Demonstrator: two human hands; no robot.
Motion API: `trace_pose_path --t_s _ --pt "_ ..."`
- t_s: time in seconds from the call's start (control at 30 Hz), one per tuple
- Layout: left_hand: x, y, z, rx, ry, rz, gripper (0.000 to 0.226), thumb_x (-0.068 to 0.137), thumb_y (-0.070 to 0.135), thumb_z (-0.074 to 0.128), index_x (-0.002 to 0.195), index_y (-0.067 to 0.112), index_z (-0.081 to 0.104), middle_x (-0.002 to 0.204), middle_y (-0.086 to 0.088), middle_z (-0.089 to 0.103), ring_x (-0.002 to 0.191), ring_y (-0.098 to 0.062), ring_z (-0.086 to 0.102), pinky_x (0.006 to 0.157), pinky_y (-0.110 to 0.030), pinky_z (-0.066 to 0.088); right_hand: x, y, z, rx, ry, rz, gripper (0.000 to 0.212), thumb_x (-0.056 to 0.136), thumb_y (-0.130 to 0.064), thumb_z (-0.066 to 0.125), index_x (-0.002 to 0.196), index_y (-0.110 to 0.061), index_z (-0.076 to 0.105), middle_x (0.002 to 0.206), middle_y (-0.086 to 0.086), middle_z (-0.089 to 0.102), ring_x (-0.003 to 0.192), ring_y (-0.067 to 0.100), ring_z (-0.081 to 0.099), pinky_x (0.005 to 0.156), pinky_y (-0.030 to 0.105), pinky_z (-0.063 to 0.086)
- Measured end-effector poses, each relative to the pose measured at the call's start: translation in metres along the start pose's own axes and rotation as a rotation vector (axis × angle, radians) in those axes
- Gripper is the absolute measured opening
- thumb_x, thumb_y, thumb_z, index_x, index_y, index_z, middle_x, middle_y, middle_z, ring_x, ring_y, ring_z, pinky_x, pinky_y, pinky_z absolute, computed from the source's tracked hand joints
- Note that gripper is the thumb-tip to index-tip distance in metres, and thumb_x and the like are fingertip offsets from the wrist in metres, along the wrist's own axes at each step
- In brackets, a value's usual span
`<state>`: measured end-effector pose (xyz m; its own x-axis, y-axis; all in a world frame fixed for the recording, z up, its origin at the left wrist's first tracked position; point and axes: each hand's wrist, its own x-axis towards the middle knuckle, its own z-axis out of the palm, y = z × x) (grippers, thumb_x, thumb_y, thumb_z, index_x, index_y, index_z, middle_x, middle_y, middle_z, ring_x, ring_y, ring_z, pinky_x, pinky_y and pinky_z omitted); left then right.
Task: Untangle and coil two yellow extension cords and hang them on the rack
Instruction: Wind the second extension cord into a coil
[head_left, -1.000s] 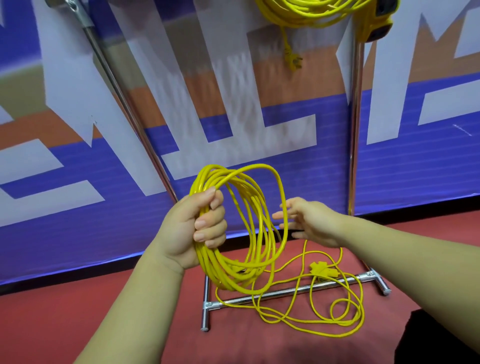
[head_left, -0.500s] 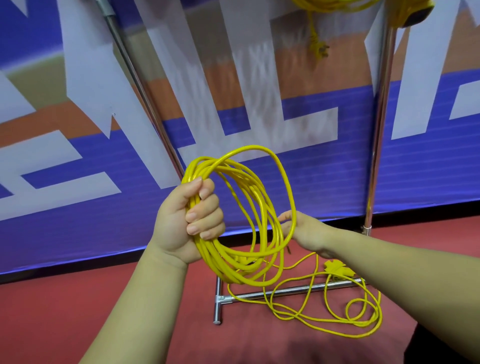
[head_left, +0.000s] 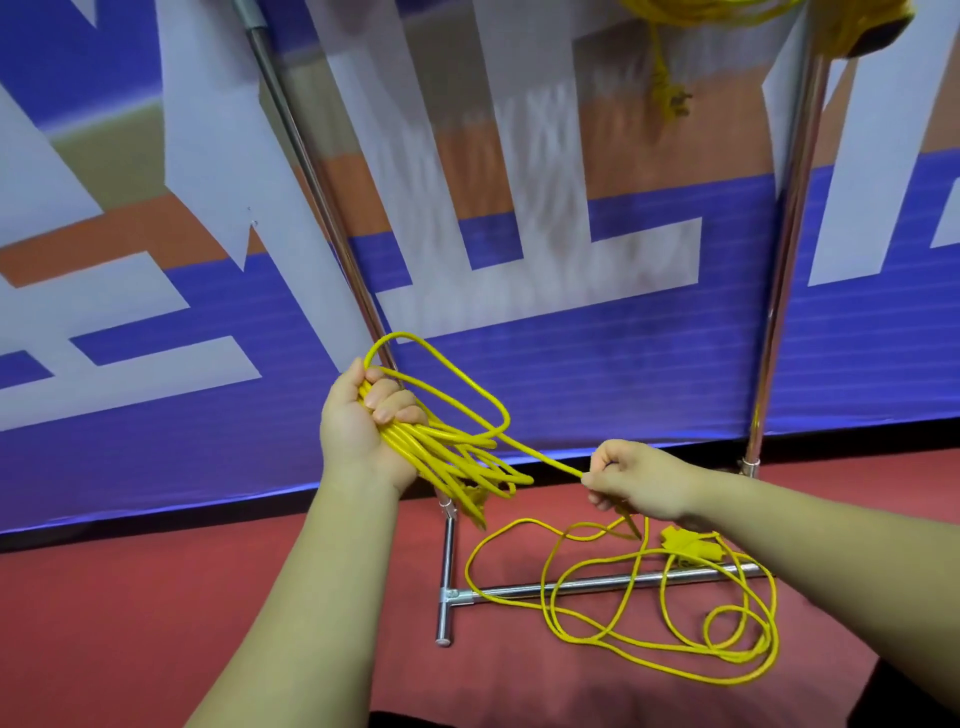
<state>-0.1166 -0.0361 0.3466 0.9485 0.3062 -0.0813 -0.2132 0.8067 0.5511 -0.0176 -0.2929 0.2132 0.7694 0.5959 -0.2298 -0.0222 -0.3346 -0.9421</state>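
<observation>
My left hand (head_left: 363, 421) grips a bundle of yellow cord coils (head_left: 457, 457) that hangs down to the right of my fist, seen nearly edge-on. One strand runs from the bundle to my right hand (head_left: 631, 480), which pinches it and holds it taut. The remaining loose cord (head_left: 623, 597) lies in loops on the red floor, draped over the rack's base bar, with its yellow plug (head_left: 685, 545) below my right wrist. A second yellow cord (head_left: 670, 67) hangs from the rack at the top of the view.
The chrome rack has a left post (head_left: 311, 182), a right post (head_left: 789, 234) and a floor-level base bar (head_left: 571, 584). A blue, white and orange banner (head_left: 571, 338) stands right behind it. The floor (head_left: 156, 597) is red.
The coil in my left hand has turned from an open ring to a flat, edge-on bundle. My right hand has taken hold of a strand and drawn it out to the right.
</observation>
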Motion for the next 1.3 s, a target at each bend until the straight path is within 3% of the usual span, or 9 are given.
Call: trace_pose_path --t_s 0.13,0.3,0.53,0.67,0.8,0.9,1.0,1.1,1.3 --pt "0.0 0.002 -0.006 0.045 0.087 0.055 0.03 0.099 0.034 0.051 0.071 0.023 0.049 0.046 0.01 0.032 0.034 -0.003 0.034 0.04 -0.013 0.03 -0.008 -0.003 -0.009 -0.016 -0.002 0.0 0.008 0.091 0.0 0.062 0.096 -0.005 0.059 0.075 0.01 0.071 0.066 0.017 0.063 0.065 0.036 0.045" --pt "-0.001 -0.028 -0.009 0.498 0.192 0.115 0.019 0.096 0.021 0.062 0.078 0.02 0.057 0.055 0.005 0.042 0.041 -0.007 0.04 0.042 -0.022 0.039 -0.019 -0.035 -0.016 -0.006 0.16 -0.105 0.005 0.086 -0.005 0.07 0.085 -0.01 0.069 0.07 0.012 0.069 0.065 0.023 0.059 0.064 0.039 0.045" --pt "-0.013 -0.073 -0.001 0.868 0.072 0.048 0.007 0.09 0.008 0.068 0.096 0.009 0.066 0.091 -0.013 0.069 0.05 -0.015 0.051 0.05 -0.027 0.045 -0.052 -0.082 -0.019 -0.265 0.106 -0.292 0.006 0.088 -0.014 0.073 0.087 -0.02 0.076 0.076 -0.002 0.075 0.062 0.003 0.061 0.066 0.027 0.05" --pt "-0.021 -0.088 0.004 0.957 -0.105 -0.054 0.012 0.094 0.007 0.063 0.096 0.012 0.074 0.083 -0.014 0.068 0.055 -0.017 0.053 0.052 -0.028 0.046 -0.062 -0.09 -0.023 -0.245 0.076 -0.348 0.006 0.089 -0.013 0.072 0.091 -0.017 0.076 0.08 -0.001 0.076 0.064 0.002 0.062 0.068 0.026 0.052" --pt "-0.029 -0.102 0.011 1.0 -0.179 -0.127 0.01 0.093 0.007 0.064 0.099 0.013 0.07 0.062 -0.007 0.06 0.053 -0.016 0.055 0.05 -0.026 0.046 -0.066 -0.095 -0.029 -0.085 0.088 -0.405 0.006 0.09 -0.008 0.071 0.092 -0.012 0.068 0.074 0.002 0.073 0.065 0.008 0.063 0.066 0.026 0.05" --pt "-0.031 -0.106 0.015 0.972 -0.219 -0.165 0.014 0.086 0.016 0.072 0.098 0.013 0.068 0.075 -0.015 0.062 0.053 -0.017 0.053 0.049 -0.027 0.045 -0.069 -0.097 -0.033 0.026 0.098 -0.415 0.011 0.09 -0.004 0.069 0.093 -0.011 0.06 0.075 0.01 0.075 0.064 0.011 0.066 0.067 0.025 0.05" --pt "-0.032 -0.109 0.021 0.954 -0.285 -0.183 0.017 0.082 0.019 0.068 0.097 0.011 0.066 0.089 -0.016 0.07 0.053 -0.015 0.048 0.049 -0.027 0.043 -0.071 -0.097 -0.04 0.044 0.113 -0.411 0.014 0.089 -0.008 0.072 0.093 -0.013 0.059 0.076 0.011 0.075 0.068 0.023 0.06 0.07 0.038 0.047" --pt "-0.03 -0.107 0.029 0.915 -0.314 -0.158 0.005 0.081 0.015 0.067 0.085 0.014 0.068 0.08 -0.014 0.063 0.051 -0.013 0.044 0.046 -0.025 0.04 -0.074 -0.096 -0.047 0.033 0.1 -0.409 0.016 0.089 -0.008 0.072 0.09 -0.013 0.056 0.072 0.012 0.072 0.063 0.019 0.058 0.065 0.036 0.047" --pt "-0.024 -0.084 0.038 0.764 -0.239 -0.052 0.01 0.097 0.005 0.052 0.09 0.008 0.058 0.071 -0.007 0.055 0.047 -0.009 0.04 0.041 -0.019 0.035 -0.077 -0.096 -0.059 0.073 0.036 -0.379 0.017 0.092 -0.005 0.067 0.09 -0.01 0.051 0.073 0.015 0.064 0.057 0.017 0.058 0.06 0.03 0.053"
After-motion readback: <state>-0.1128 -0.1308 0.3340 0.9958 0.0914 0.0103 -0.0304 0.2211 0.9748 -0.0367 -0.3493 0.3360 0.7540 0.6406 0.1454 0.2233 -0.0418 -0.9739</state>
